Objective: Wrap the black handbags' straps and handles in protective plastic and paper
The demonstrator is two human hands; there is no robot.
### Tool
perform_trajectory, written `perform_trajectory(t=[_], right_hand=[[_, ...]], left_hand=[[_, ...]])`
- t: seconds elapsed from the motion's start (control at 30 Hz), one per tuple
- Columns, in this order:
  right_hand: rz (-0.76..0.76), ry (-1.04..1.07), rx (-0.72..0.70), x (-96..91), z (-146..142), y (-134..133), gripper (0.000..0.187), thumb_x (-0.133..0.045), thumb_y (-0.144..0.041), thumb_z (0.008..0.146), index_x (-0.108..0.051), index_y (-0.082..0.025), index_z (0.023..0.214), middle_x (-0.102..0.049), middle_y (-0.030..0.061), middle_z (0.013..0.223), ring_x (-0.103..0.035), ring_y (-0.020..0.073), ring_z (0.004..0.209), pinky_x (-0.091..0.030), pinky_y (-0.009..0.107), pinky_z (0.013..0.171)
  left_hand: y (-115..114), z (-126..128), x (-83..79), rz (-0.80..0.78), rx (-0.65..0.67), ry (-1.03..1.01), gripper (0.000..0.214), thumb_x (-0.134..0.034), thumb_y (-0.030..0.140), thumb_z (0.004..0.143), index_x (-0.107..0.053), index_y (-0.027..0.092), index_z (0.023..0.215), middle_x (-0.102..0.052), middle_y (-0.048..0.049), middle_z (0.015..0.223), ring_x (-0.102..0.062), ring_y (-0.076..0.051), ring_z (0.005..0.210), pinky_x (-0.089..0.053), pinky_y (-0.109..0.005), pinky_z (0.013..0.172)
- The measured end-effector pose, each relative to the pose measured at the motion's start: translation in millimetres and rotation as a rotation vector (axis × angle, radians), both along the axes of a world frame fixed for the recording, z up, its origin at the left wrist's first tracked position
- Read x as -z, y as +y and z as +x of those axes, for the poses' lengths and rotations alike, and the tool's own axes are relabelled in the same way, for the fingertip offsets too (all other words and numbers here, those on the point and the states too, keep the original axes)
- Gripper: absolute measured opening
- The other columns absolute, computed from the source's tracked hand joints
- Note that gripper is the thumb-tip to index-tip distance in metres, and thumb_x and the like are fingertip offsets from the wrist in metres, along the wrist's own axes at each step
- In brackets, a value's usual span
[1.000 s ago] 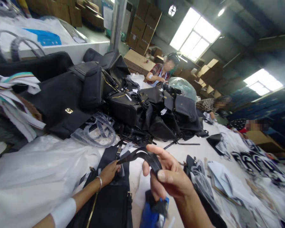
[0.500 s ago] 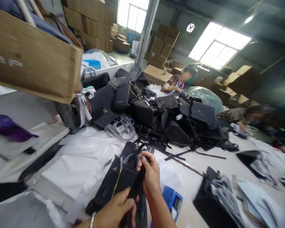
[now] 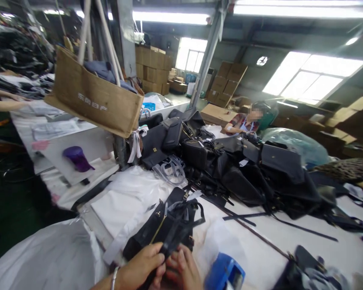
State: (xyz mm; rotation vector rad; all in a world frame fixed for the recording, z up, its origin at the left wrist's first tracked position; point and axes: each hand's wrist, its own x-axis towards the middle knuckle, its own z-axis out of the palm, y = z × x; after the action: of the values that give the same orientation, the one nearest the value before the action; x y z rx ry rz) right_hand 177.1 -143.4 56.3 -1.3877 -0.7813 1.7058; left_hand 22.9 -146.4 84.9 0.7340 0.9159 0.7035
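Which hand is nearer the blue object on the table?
Right. The right hand is just left of the blue object, apart from it; the left hand, on the black strap, is farther left.

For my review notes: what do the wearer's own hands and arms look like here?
Both hands are ungloved. A slim, silvery bracelet circles the left wrist, below the left hand. The right hand shows no jewellery. No sleeves are visible.

Brown tote [image 3: 92, 96] reads "东风日产" (white, slightly blurred).
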Motion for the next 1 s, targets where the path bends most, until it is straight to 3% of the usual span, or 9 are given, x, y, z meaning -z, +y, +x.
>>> perform_trajectory(t=[0.17,0.3,0.37,0.43,0.57,0.67,0.83,0.93,1.0], right_hand=[[0.050,0.139,-0.070,8.4,-1.6,-4.9,0.053,-0.070,-0.065,0.064,-0.065,-0.015,0.084,-0.072,0.0115,0.083,-0.068,0.0257,0.079,-0.052,0.038,0.074],[0.008,0.165,0.033,3.6,26.0,9.7,0.052,-0.066,-0.062,0.072,-0.060,-0.017,0.097,-0.066,0.0025,0.066,-0.060,0.0155,0.052,-0.046,0.027,0.050],[0.005,0.214,0.095,1.4,38.3,16.8,0.047,-0.066,-0.058,0.074,-0.058,-0.018,0.098,-0.054,-0.0054,0.054,-0.046,0.0090,0.041,-0.040,0.022,0.042],[-0.026,0.284,0.137,0.2,43.6,23.4,0.042,-0.070,-0.052,0.075,-0.057,-0.018,0.097,-0.045,-0.0094,0.052,-0.036,0.0055,0.039,-0.036,0.019,0.040],[-0.073,0.433,0.207,7.0,35.5,34.8,0.039,-0.074,-0.041,0.073,-0.057,-0.017,0.099,-0.040,-0.0112,0.056,-0.031,0.0025,0.040,-0.036,0.016,0.041],[-0.073,0.455,0.280,29.3,23.2,39.2,0.041,-0.077,-0.037,0.070,-0.057,-0.017,0.101,-0.045,-0.0103,0.059,-0.036,0.0024,0.043,-0.040,0.017,0.045],[-0.144,0.194,0.274,82.2,9.7,39.1,0.044,-0.083,-0.036,0.056,-0.055,-0.017,0.084,-0.058,-0.0045,0.064,-0.055,0.0094,0.055,-0.050,0.024,0.057],[-0.202,-0.121,0.042,89.4,9.5,47.0,0.045,-0.076,-0.049,0.062,-0.054,-0.018,0.087,-0.063,0.0003,0.067,-0.062,0.0172,0.062,-0.050,0.028,0.055],[-0.164,-0.516,-0.195,81.5,11.7,57.4,0.046,-0.069,-0.052,0.069,-0.056,-0.017,0.095,-0.067,0.0057,0.076,-0.066,0.0233,0.069,-0.050,0.031,0.055]], left_hand=[[-23.2,14.0,-10.2,0.229,0.211,0.311,0.013,-0.050,0.022,0.081,-0.063,0.019,0.079,-0.060,0.0009,0.074,-0.052,-0.014,0.068,-0.040,-0.024,0.065],[-19.9,-32.0,-4.1,0.427,-0.040,0.724,0.026,-0.041,0.036,0.090,-0.063,0.023,0.091,-0.067,-0.0015,0.092,-0.059,-0.019,0.090,-0.043,-0.029,0.083],[-6.9,-59.0,11.6,0.436,-0.251,0.934,0.033,-0.037,0.042,0.091,-0.058,0.023,0.109,-0.064,-0.0049,0.111,-0.056,-0.021,0.108,-0.040,-0.033,0.095],[5.9,-73.0,34.7,0.387,-0.311,1.082,0.045,-0.042,0.046,0.087,-0.053,0.017,0.119,-0.058,-0.0111,0.126,-0.050,-0.026,0.120,-0.037,-0.038,0.101],[7.3,-49.1,82.0,0.289,-0.028,0.948,0.049,-0.040,0.048,0.086,-0.060,0.014,0.114,-0.065,-0.0121,0.119,-0.058,-0.026,0.112,-0.041,-0.035,0.098],[-6.6,-16.3,101.7,0.245,0.039,0.985,0.056,-0.040,0.048,0.085,-0.056,0.009,0.122,-0.059,-0.0160,0.128,-0.053,-0.027,0.120,-0.037,-0.034,0.103],[-1.4,-23.7,115.0,0.248,0.042,0.963,0.045,-0.034,0.046,0.089,-0.062,0.015,0.106,-0.068,-0.0131,0.109,-0.061,-0.024,0.103,-0.043,-0.032,0.089],[14.4,-59.0,126.4,0.253,0.083,1.017,0.044,-0.024,0.041,0.095,-0.060,0.018,0.085,-0.069,-0.0064,0.081,-0.064,-0.019,0.080,-0.044,-0.028,0.074],[22.1,-79.4,136.6,0.269,0.096,1.177,0.031,-0.032,0.034,0.094,-0.058,0.017,0.091,-0.067,-0.0083,0.090,-0.063,-0.020,0.087,-0.043,-0.029,0.077]])
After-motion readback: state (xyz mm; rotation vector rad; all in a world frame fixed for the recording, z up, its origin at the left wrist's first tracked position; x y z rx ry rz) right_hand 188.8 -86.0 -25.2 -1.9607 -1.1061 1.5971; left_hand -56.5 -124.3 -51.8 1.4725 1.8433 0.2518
